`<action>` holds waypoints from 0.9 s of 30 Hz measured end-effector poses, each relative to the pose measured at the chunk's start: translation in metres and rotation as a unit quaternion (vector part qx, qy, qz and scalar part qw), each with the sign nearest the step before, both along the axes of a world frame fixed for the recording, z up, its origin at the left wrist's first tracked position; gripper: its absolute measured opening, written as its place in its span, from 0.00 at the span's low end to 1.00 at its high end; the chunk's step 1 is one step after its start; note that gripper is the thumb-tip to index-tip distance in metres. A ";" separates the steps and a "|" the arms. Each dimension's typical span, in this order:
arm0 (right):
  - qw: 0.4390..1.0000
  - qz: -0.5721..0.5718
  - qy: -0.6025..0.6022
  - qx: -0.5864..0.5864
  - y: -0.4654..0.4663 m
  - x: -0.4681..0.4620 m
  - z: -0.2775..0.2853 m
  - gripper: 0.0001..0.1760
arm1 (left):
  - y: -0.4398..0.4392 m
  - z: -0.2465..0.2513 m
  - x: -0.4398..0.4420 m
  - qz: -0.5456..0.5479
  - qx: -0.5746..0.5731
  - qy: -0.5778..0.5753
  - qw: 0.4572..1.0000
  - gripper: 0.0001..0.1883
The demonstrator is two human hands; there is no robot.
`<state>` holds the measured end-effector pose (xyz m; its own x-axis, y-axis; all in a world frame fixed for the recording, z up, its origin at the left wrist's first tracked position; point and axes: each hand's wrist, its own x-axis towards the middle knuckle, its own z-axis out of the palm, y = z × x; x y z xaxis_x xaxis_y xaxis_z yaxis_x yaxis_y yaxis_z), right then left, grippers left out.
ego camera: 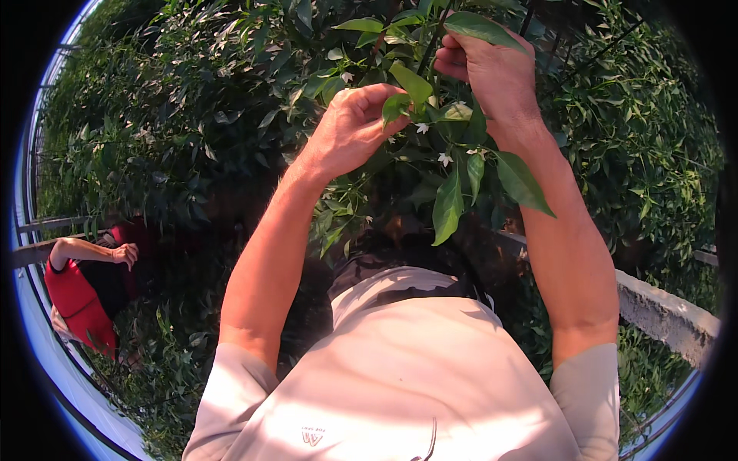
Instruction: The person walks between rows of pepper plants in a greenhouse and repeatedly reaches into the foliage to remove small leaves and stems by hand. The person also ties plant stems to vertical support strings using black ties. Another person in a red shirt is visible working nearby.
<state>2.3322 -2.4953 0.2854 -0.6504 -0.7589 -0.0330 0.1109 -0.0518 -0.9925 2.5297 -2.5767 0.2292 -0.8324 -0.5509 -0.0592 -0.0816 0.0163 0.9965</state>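
Note:
A pepper plant with broad green leaves [450, 206] and small white flowers [422, 128] stands before me. My left hand [363, 127] pinches a leafy shoot [416, 86] of it, its fingertips partly hidden by a small leaf [395, 109]. Higher up and to the right, my right hand [497, 72] is among the top growth, fingers curled beside a thin dark stem or string [433, 43]. A large leaf [483, 27] covers part of that hand, so what its thumb and forefinger hold is hidden. More flowers [444, 159] hang below the hands.
Dense rows of pepper plants [144, 115] rise on both sides. A rough concrete beam or post [663, 311] runs past my right elbow. At the left, another person in a red top [81, 305] is among the plants, one bare arm [92, 250] bent.

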 end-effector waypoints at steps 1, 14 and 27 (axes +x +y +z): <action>1.000 -0.008 0.001 0.002 0.001 0.002 0.001 0.16 | 0.005 0.001 0.003 -0.022 0.025 0.029 0.999 0.16; 0.994 -0.069 -0.080 -0.005 -0.019 -0.008 -0.005 0.12 | 0.034 -0.004 0.022 0.068 0.061 0.007 0.996 0.08; 0.992 -0.079 -0.098 -0.025 -0.018 -0.002 -0.006 0.09 | 0.025 0.008 0.014 0.022 -0.057 0.048 0.997 0.21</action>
<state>2.3303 -2.5134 0.2793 -0.7461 -0.6520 -0.1354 0.2878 -0.1324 -0.9485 2.5437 -2.5517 0.2374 -0.8062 -0.5856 0.0846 0.0109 0.1283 0.9917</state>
